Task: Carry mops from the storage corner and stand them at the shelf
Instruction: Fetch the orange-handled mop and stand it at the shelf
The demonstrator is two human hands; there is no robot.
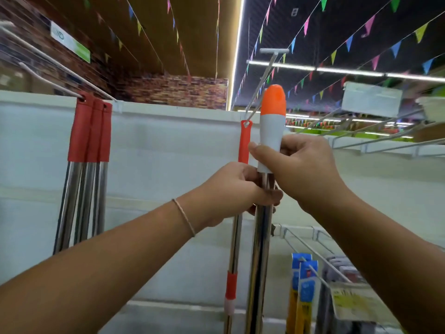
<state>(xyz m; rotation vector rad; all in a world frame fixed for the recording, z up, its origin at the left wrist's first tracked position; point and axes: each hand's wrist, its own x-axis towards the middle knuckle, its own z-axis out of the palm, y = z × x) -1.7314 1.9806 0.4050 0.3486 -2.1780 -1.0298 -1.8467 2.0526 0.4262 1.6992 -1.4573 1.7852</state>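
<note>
I hold a mop upright by its shiny steel pole (258, 261), whose white grip has an orange tip (272, 121). My right hand (301, 165) is closed around the white grip. My left hand (236, 189) is wrapped around the steel pole just below it. Right behind, a thinner mop with a red handle (244, 143) hangs by its loop from a wire hook (262, 80) on the white shelf panel (168, 153). The mop heads are out of view below.
Three red-handled steel mops (89, 145) hang from another wire hook at the left of the panel. Wire hooks with blue and yellow packaged goods (303, 285) stick out at the lower right. Wire shelves (385, 141) run along the right.
</note>
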